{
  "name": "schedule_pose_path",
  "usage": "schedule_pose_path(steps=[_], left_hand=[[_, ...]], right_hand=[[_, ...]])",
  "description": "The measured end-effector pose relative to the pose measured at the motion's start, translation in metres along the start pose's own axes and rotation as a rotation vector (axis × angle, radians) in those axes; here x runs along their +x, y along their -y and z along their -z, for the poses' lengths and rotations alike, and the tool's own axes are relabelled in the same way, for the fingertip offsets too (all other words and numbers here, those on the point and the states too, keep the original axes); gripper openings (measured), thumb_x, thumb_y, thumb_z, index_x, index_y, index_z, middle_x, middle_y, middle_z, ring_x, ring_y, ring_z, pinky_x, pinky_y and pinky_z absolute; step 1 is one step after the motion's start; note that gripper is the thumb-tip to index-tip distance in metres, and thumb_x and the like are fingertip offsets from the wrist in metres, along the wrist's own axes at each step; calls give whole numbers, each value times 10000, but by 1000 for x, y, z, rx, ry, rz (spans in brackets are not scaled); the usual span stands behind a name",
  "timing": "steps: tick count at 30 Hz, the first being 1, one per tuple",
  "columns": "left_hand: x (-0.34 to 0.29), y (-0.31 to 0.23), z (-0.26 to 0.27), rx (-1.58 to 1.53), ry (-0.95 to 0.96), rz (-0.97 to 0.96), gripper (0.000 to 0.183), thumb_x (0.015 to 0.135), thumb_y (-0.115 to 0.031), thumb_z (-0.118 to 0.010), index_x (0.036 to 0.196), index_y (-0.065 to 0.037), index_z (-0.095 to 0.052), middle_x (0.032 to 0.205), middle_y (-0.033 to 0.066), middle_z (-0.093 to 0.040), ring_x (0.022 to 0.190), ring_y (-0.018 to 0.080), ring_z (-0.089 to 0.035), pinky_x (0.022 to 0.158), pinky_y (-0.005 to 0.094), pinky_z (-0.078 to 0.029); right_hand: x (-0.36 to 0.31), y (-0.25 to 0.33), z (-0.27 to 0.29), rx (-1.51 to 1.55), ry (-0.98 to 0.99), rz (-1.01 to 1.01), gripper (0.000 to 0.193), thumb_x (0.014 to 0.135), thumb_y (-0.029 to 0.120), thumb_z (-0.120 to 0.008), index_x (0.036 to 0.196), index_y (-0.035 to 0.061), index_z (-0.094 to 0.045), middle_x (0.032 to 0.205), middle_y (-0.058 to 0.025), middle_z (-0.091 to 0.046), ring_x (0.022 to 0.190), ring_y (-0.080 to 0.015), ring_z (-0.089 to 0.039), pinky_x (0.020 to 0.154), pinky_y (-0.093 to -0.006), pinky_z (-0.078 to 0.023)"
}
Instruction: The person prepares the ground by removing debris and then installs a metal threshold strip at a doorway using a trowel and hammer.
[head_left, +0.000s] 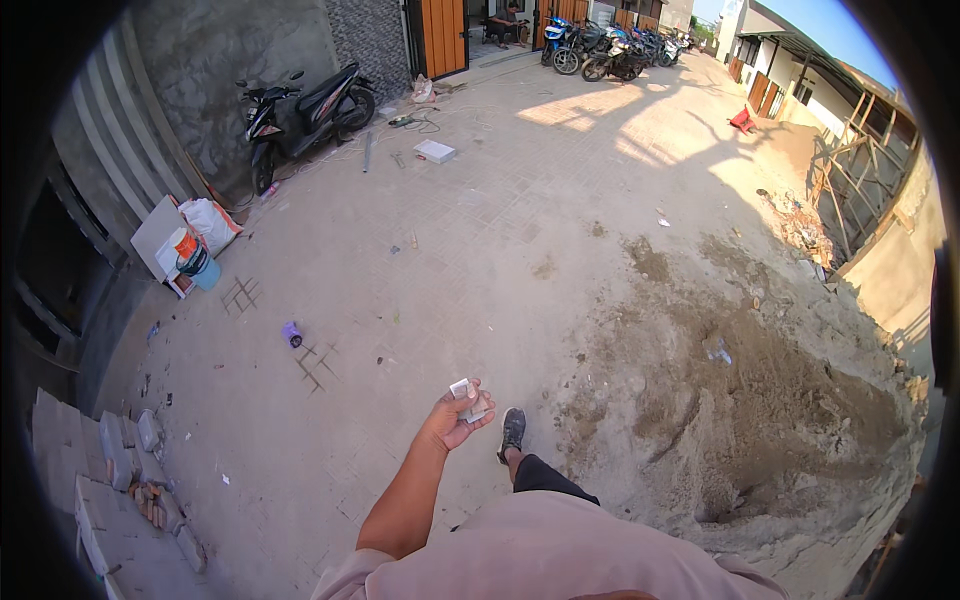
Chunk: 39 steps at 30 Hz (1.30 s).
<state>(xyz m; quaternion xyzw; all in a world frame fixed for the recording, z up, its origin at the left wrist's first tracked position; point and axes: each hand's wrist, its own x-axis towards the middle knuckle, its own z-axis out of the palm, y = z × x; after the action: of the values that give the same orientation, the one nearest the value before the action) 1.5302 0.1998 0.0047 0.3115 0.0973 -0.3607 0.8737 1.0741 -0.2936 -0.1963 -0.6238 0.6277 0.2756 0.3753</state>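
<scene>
We hold our left hand (458, 425) out in front of us, low over the dusty, pale paving (430, 260), with its fingers curled inward and its thumb pressed onto a small, flat, whitish rectangular packet (460, 388). The packet sits in that closed grip, its pale end showing beyond the thumb; the rest is partly covered, and we cannot tell what it is made of. Our right hand lies outside the view, so we cannot tell how its fingers stand. Just right of the gripping hand, our dark shoe with a pale sole edge (512, 428) is on the ground, below the leg of our black shorts (550, 478), and our pale pinkish shirt (560, 550) fills the lower edge. Off to the right spreads a broad heap of grey-brown sand (740, 400), damp-looking in patches. On the left, well apart from the packet, lies a small purple container (291, 334), and farther back a light-blue plastic bucket (203, 272) stands beside a bulging white sack (211, 224). Stacked grey blocks (110, 520) occupy the lower left corner. Beyond, a black motor scooter (305, 115) is parked by a grey wall (230, 55), a white box (434, 151) lies on the paving, and more motorbikes (615, 50) stand in a row near an orange-brown slatted door (443, 38), with a person (510, 20) seated in the opening beside it.
</scene>
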Motion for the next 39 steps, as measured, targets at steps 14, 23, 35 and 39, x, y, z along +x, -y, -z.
schedule_pose_path(steps=[14, 23, 35, 39], left_hand=[[-88, -89, 317, 518, -831, -83, 78, 963, -27, -456, 979, -58, -526, 911, 129, -606, 862, 270, -621, 831, 434, -512], [105, -171, 301, 53, -1169, -32, 99, 990, -50, -442, 1005, -40, -540, 955, 132, -636, 868, 266, -630, 815, 418, -521], [610, -621, 211, 35, -847, -82, 287, 955, 7, -523, 1201, -141, -543, 1066, 123, -674, 913, 294, -682, 755, 461, -570], [748, -719, 158, 176, -708, -161, 302, 934, 29, -526, 1185, -136, -554, 1033, 127, -675, 875, 294, -690, 740, 454, -579]], right_hand=[[-80, 804, -168, 75, 207, 952, 347, 871, 280, -569, 796, -57, -606, 711, -207, -634, 589, -337, -651, 567, -434, -548], [-174, 1076, -223, -313, 210, 1478, 399, 899, 365, -643, 796, -19, -618, 802, -254, -625, 781, -434, -613, 709, -493, -477], [74, 1009, -21, 333, -181, 136, 226, 906, 192, -605, 829, -19, -628, 729, -185, -608, 632, -342, -646, 514, -496, -570], [123, 1026, -8, 470, -103, -14, 146, 889, 168, -592, 914, 34, -645, 773, -163, -605, 730, -335, -656, 618, -532, -573]])
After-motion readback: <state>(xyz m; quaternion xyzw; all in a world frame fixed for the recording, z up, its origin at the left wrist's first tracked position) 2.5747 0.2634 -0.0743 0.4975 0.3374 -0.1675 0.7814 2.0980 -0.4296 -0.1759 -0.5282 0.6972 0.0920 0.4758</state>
